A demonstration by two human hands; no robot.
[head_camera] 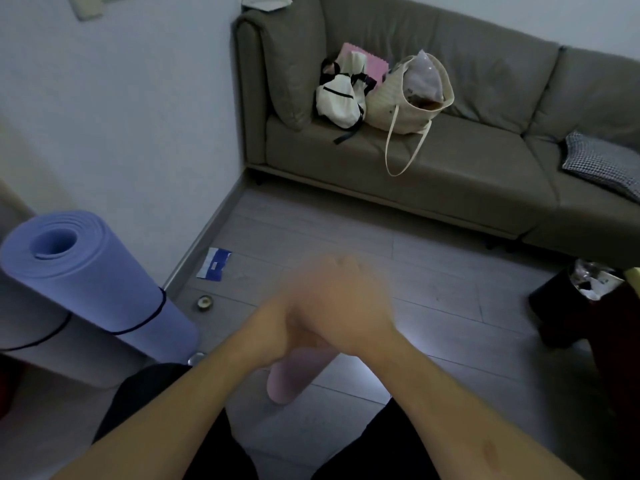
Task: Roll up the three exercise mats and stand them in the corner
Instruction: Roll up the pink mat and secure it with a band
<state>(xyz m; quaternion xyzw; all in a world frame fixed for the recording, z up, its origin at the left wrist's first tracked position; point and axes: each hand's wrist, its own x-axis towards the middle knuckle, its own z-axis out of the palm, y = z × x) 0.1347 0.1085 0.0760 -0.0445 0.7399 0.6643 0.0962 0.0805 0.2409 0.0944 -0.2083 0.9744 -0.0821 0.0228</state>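
Observation:
A purple rolled mat [97,282] stands on end against the left wall, bound by a black elastic band. Beside it, at the lower left, leans a pale grey roll [45,355] with its own black band; its top is out of frame. I see no other mat. My hands meet in the middle of the view, blurred by motion. My right hand [346,306] lies over my left hand [277,327] and hides most of it. No object shows between them, and the fingers are too blurred to read.
A grey-green sofa [450,174] fills the far side and carries a white backpack [341,98] and a cream tote bag [408,102]. A blue-white packet [214,265] and a small round tin [204,303] lie on the floor. A dark bin [571,299] stands at right.

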